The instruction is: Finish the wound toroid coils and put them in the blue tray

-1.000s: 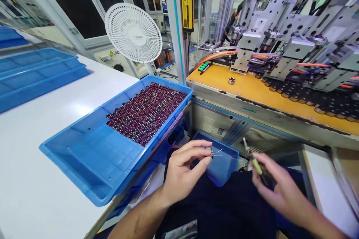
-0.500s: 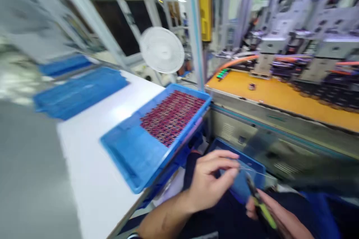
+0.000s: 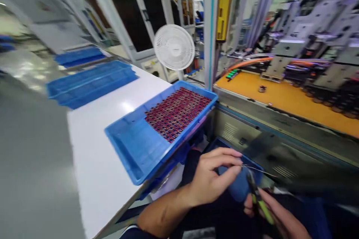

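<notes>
My left hand [image 3: 214, 175] is closed in a pinch on one end of a thin wire [image 3: 260, 171], which sticks out to the right from the fingertips. In my right hand [image 3: 276, 209] is a pair of pliers [image 3: 259, 199] with black and yellow-green handles, its jaws pointing up beside the wire, close to the left fingertips. Whether the jaws touch the wire I cannot tell. Below both hands, near my lap, sits a dark blue bin [image 3: 238, 188], partly hidden by them.
On the white table [image 3: 92, 157] to the left stands a blue tray [image 3: 131, 149] with many small red-and-dark parts [image 3: 176, 114] in rows. Stacked blue trays [image 3: 92, 82] and a white fan [image 3: 174, 47] are farther back. A machine with an orange bed [image 3: 246, 84] runs along the right.
The view has shifted a little to the left, so the table and machine appear farther right. Both hands keep nearly the same pose, still holding the wire and the pliers.
</notes>
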